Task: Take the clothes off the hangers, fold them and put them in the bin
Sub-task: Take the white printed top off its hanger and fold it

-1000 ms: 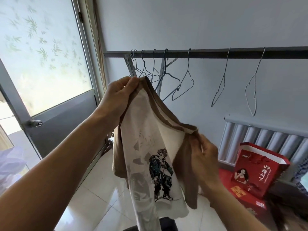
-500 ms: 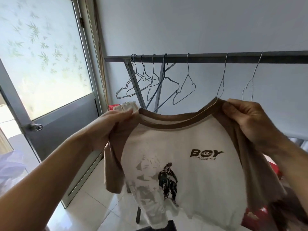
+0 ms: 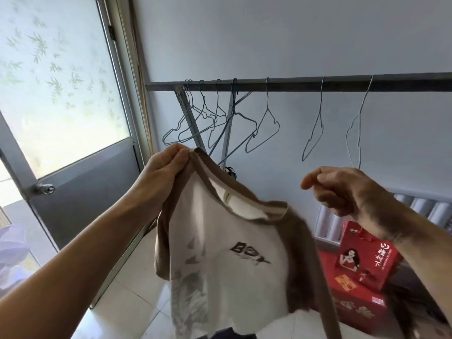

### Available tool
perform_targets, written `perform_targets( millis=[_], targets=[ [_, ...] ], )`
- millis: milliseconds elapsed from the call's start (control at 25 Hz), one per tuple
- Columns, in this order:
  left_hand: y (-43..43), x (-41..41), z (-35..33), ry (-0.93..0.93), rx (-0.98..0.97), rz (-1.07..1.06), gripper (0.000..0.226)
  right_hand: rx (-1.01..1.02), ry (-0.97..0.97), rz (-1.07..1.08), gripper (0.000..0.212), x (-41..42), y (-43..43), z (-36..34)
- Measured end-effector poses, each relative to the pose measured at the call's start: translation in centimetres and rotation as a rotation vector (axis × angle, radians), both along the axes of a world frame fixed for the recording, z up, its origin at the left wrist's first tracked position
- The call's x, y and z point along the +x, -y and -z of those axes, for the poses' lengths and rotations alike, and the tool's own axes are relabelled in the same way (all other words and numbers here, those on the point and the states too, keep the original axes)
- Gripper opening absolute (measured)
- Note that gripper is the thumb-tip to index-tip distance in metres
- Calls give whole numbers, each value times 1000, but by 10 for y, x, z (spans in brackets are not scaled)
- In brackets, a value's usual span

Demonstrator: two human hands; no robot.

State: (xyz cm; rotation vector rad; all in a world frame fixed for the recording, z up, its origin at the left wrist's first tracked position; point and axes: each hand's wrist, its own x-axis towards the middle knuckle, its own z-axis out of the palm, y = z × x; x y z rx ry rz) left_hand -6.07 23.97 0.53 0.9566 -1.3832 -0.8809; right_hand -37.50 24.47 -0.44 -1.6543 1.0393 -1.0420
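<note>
A white T-shirt (image 3: 232,260) with brown sleeves, a brown collar and a dark print hangs in front of me. My left hand (image 3: 163,167) pinches it at the left shoulder by the collar. The shirt's right side droops and looks blurred. My right hand (image 3: 340,189) is up at the right, apart from the shirt, fingers curled with nothing in them. Several bare wire hangers (image 3: 261,128) hang from the dark rail (image 3: 293,83) behind. No bin shows in view.
A frosted-glass door (image 3: 61,94) stands at the left with its handle (image 3: 44,188). Red gift boxes (image 3: 364,263) sit on the tiled floor at the right under a radiator (image 3: 428,206). The rack's slanted legs (image 3: 193,128) are behind the shirt.
My right hand has let go of the shirt's right shoulder, and that side has dropped. The left hand still holds its shoulder, a little higher.
</note>
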Motion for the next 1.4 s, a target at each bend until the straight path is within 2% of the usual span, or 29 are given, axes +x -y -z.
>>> perform_targets(
  millis=[120,320,520,640,760,840,920,1080,1280,1400],
  targets=[
    [-1,-6,-1,-31,-4,16,28,-51,-194,-65,33,15,-10,18],
    [-2,-11,-9,-49,-14,19,25,-47,-343,-219,60,69,-20,72],
    [0,-4,-14,-82,8,-14,25,-55,-262,-174,80,114,-19,101],
    [1,-2,-12,-119,31,-7,24,16,-107,-67,80,121,-12,108],
    [2,-3,-11,-140,37,7,25,127,96,-37,66,114,-3,113],
    [3,-4,-11,-133,45,10,25,127,163,-25,44,108,0,116],
    [3,-6,-11,-115,58,27,25,106,196,24,35,101,6,120],
    [2,-8,-9,-122,67,110,24,71,222,77,34,92,14,119],
    [-3,-5,-10,-146,47,202,20,16,98,130,6,90,16,121],
    [-6,1,-9,-175,43,200,27,48,115,70,6,91,20,126]
  ],
)
